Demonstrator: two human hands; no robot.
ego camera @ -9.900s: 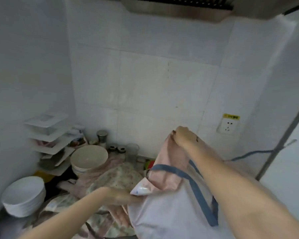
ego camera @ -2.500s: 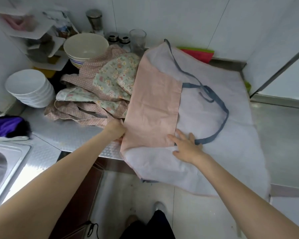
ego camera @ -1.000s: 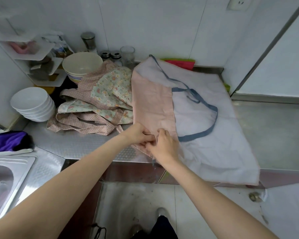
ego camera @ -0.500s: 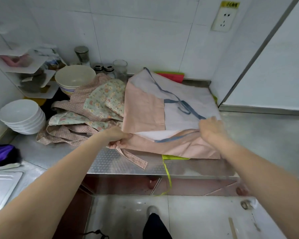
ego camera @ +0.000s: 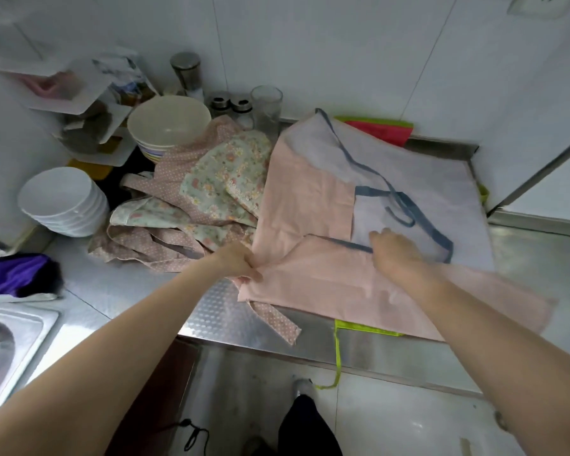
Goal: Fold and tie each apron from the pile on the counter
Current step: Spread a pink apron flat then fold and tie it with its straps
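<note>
Your left hand [ego camera: 236, 261] pinched the folded corner of the pink apron [ego camera: 305, 205] lying on the steel counter [ego camera: 211, 312], your right hand [ego camera: 396, 252] lay flat on it, fingers straight, hiding part of its blue strap [ego camera: 405, 205].

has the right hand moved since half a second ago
Yes. The right hand has shifted left along the pink apron, from its right edge to the blue strap.

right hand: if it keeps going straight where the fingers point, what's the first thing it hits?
Likely the blue strap lying on the pale apron: the right hand points up-left across it. Beyond that, the drinking glass; depth is unclear.
</note>
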